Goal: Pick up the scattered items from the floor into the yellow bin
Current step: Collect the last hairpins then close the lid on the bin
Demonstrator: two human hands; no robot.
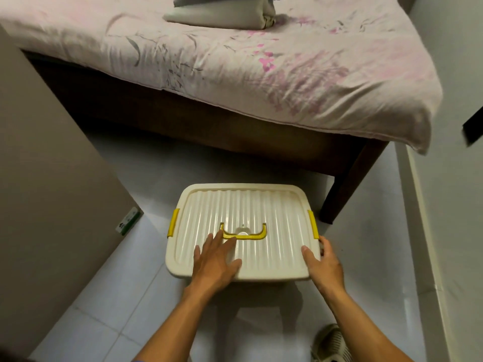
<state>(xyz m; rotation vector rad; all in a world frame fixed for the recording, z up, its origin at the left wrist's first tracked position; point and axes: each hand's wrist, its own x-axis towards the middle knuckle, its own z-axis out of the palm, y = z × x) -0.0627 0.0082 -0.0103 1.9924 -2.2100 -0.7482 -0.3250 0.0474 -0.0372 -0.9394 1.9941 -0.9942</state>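
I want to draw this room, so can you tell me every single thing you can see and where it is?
bin lid: one, cream, ribbed, shut on the bin, floor centre
handle: one, yellow, lid middle
latches: two, yellow, lid's side edges
bed: one, pink floral sheet, dark wood frame, behind the bin
folded cloth: grey, on the bed
shoe: one, pale, bottom right
left hand: flat on the lid
right hand: holds the lid's right corner

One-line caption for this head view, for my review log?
Left hand flat on the closed cream lid of the yellow-latched bin, right hand gripping its corner, beside the bed.
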